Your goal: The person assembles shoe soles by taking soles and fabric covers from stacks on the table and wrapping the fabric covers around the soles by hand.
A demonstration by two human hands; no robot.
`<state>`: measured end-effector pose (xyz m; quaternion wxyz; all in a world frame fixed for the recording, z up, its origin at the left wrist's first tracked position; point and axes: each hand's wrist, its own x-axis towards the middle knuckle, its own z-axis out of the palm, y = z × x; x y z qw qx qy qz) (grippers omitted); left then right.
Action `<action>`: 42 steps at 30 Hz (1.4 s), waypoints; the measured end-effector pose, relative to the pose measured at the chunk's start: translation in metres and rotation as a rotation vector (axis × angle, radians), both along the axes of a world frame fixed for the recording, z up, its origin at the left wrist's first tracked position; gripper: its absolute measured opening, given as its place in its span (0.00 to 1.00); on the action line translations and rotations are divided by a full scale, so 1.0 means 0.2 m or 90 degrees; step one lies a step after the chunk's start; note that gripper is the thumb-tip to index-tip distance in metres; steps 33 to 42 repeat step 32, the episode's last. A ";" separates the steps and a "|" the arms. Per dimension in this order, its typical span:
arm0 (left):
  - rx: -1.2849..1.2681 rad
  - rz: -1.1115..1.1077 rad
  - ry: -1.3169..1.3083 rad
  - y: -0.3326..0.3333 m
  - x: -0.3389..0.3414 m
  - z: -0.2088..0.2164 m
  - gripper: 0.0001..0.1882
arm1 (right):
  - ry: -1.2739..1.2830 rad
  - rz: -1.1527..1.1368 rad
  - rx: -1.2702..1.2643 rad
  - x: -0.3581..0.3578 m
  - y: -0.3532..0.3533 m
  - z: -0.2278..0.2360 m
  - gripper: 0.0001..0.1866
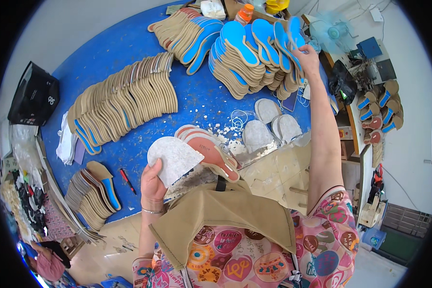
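Observation:
My left hand grips a grey felt pad, rounded at one end and cut straight at the other. Right beside the pad, partly covered by it, lies a small pile of red-brown insoles at the table's near edge. My right arm stretches far out to the back right. There my right hand is closed on a blue-and-tan insole, slightly blurred, at the end of the blue-topped insole stacks. Its fingertips are partly hidden. More grey felt pads rest near the table's right edge.
The blue table carries a long row of tan insoles, another bunch at the left and a red pen. An orange-capped bottle stands behind the stacks. A fan and a shelf with insoles are at the right.

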<state>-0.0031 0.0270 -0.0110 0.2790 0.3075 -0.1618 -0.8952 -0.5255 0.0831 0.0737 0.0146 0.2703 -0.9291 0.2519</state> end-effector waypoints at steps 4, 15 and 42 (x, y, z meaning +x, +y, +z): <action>0.029 0.011 0.028 0.00 0.01 0.02 0.22 | -0.084 -0.042 -0.164 -0.10 0.05 -0.01 0.21; -0.006 0.047 0.201 -0.04 -0.06 0.06 0.24 | -0.778 0.324 -0.417 1.34 0.24 -0.08 0.10; -0.034 0.052 0.321 0.03 -0.02 0.05 0.26 | -1.210 0.576 -0.124 1.58 0.22 -0.23 0.17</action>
